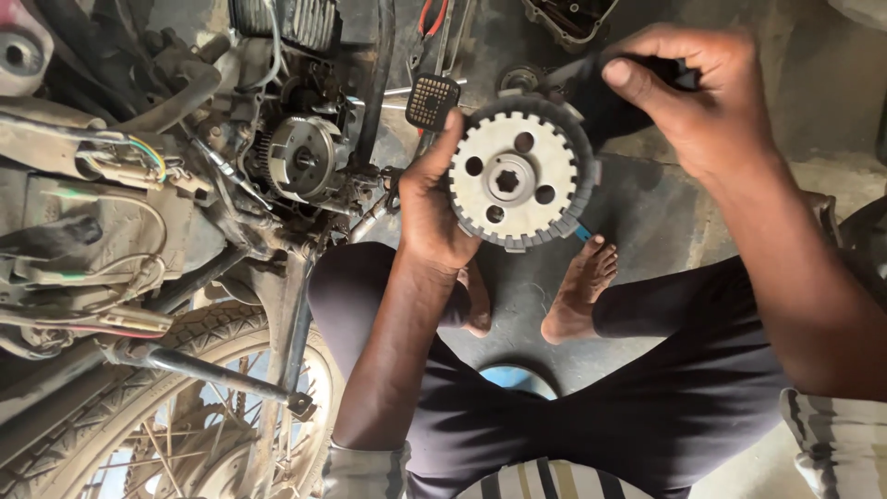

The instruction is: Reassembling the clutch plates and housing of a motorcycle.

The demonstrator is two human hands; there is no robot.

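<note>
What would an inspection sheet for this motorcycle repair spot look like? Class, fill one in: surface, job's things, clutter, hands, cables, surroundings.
Surface: stained grey concrete floor.
Job's things: round toothed silver metal clutch hub with a splined centre hole and four round holes, held up in the air; dark rag behind its upper right edge.
Clutter: red-handled pliers, black studded footpeg, dark engine cover.
Hands: left hand grips the hub's left rim; right hand pinches the rag.
Cables: coloured wires on the motorcycle frame.
Surroundings: opened motorcycle engine, spoked wheel, bare feet.
</note>
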